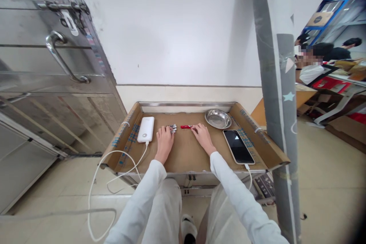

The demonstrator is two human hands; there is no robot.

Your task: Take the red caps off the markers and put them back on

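Observation:
On the cardboard-lined tabletop [185, 156], my left hand [165, 142] is closed at the fingertips on some small silver-and-dark metal pieces [173, 127]. They are partly covered by my fingers and too small to name. To the right, a small slim red object [186, 127], perhaps a pocket tool, lies flat with its left end toward those pieces. My right hand [202, 136] has thumb and fingers together at its right end, which they hide. A shallow round metal dish [218, 118] stands beyond my right hand.
A white power bank [146, 129] with a white cable [114, 151] lies at the left. A phone [238, 146] with a cable plugged in lies at the right. Raised cardboard edges [126, 131] border the table sides. A grey wrapped pillar [278, 95] stands at the right; people [317, 59] sit beyond it.

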